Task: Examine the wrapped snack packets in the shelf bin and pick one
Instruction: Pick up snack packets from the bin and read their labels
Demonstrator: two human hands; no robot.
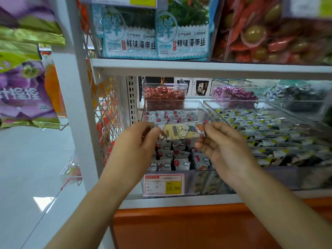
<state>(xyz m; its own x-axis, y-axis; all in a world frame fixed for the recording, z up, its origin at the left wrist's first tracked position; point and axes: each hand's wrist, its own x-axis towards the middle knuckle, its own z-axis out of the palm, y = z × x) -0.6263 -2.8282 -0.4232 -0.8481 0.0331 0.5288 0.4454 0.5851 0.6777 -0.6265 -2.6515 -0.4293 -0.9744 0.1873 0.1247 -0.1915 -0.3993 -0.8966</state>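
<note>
Fingers (152, 131) of the left hand (142, 141) pinch the left end of a long cream-yellow wrapped snack packet (181, 132), and the right hand (221, 146) pinches its right end. The packet is held level above the clear plastic shelf bin (199, 105), its tips hidden under curled fingertips. Its cartoon print is too blurred to read. Small grey-white packets with red spots (168, 162) fill the bin, partly covered by both hands. A red-edged price label (164, 185) on the near face shows 15.80; its smaller text is illegible.
</note>
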